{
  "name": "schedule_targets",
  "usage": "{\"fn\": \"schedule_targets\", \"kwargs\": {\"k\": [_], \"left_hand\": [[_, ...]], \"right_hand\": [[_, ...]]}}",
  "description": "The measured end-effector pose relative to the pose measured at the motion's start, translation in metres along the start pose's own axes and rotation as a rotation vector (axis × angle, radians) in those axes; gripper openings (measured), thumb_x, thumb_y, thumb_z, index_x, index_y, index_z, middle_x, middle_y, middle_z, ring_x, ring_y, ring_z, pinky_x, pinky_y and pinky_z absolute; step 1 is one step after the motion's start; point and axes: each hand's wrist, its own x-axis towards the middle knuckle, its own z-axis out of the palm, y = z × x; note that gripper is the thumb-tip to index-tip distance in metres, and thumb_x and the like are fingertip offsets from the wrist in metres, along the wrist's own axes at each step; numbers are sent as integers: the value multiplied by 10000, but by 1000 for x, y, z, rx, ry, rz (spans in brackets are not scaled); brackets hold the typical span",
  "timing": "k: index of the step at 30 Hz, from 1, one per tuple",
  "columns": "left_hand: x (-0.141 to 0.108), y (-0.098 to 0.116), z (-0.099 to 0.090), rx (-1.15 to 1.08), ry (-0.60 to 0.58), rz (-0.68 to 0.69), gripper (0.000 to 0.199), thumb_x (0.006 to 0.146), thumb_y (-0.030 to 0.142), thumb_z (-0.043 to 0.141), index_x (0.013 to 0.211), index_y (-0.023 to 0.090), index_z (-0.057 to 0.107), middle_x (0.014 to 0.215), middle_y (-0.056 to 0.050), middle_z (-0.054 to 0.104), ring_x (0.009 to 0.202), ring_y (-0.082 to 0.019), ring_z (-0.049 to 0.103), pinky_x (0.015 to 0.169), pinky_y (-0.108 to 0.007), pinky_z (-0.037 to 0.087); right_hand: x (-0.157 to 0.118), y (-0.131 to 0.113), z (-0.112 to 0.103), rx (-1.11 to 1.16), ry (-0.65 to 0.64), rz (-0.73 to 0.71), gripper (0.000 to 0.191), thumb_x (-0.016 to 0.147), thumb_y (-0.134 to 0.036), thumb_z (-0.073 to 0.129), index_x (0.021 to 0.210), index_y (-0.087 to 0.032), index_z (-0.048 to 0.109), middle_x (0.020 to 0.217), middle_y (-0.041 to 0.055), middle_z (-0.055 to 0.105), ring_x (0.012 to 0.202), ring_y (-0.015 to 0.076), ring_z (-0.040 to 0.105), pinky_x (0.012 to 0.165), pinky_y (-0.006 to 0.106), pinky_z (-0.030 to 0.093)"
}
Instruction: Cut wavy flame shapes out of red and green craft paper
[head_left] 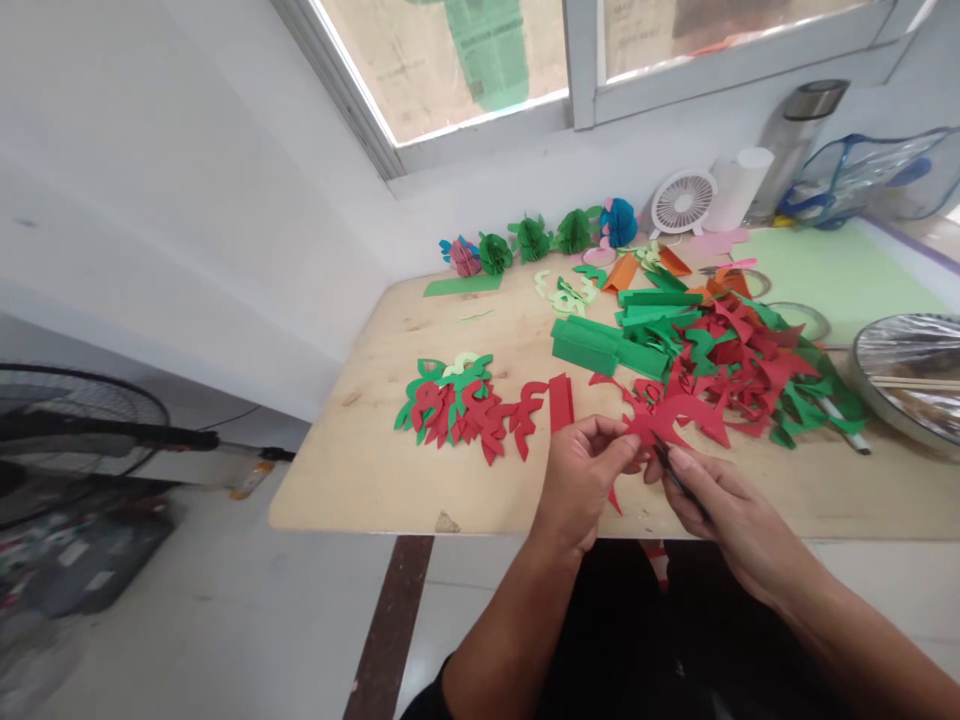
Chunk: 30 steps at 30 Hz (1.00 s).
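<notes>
Along the near edge of the counter (352,495): the left hand (581,485) and the right hand (724,505), close together, fingertips almost meeting.
Left hand: closed, thumb and fingers pinching a piece of red paper (649,432).
Right hand: closed around a dark tool (667,462), whose narrow tip is at the red paper; much of the tool is hidden by the grip.
Red paper: held up between the hands, on the near side of the scraps, one pointed end hanging below the fingers.
Red strip (560,402): folded, just beyond the left hand.
Cutouts: red shapes (465,415) lying over green shapes (409,412), spread to the left of the left hand.
Scraps: red bits (757,350) and green bits (825,395), heaped beyond the right hand, with a white pen (841,425) at the near side.
Green strips (585,345): folded, touching the heap on its left.
Back row, by the wall (510,185): a pink ball (465,260), three green balls (532,240), a blue ball (619,222), then a small fan (684,203), a white cylinder (731,195), a bottle (795,145) and a clear bag (870,180).
Right end: a bowl (879,412) under clear wrap (919,345), chopsticks (919,382) across it; a pale green sheet (847,270) behind.
Floor (247,620): a large fan (82,405) stands at the left.
</notes>
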Motion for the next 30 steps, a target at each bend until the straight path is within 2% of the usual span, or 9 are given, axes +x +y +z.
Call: {"fn": "schedule_targets", "kwargs": {"k": [14, 30], "left_hand": [[-2, 3, 5, 59, -33, 3, 108, 662, 228, 673, 681, 139, 616, 644, -34, 677, 601, -126, 627, 636, -263, 486], [-6, 4, 8, 39, -48, 13, 106, 655, 209, 685, 677, 148, 602, 606, -4, 658, 580, -117, 626, 623, -251, 474]], "right_hand": [[-3, -2, -6, -17, -19, -24, 383, 892, -511, 461, 727, -173, 532, 504, -76, 285, 446, 75, 190, 409, 232, 136], [-8, -5, -7, -50, -15, -33, 390, 881, -527, 465, 739, -174, 551, 495, -79, 281, 437, 76, 196, 404, 230, 138]]}}
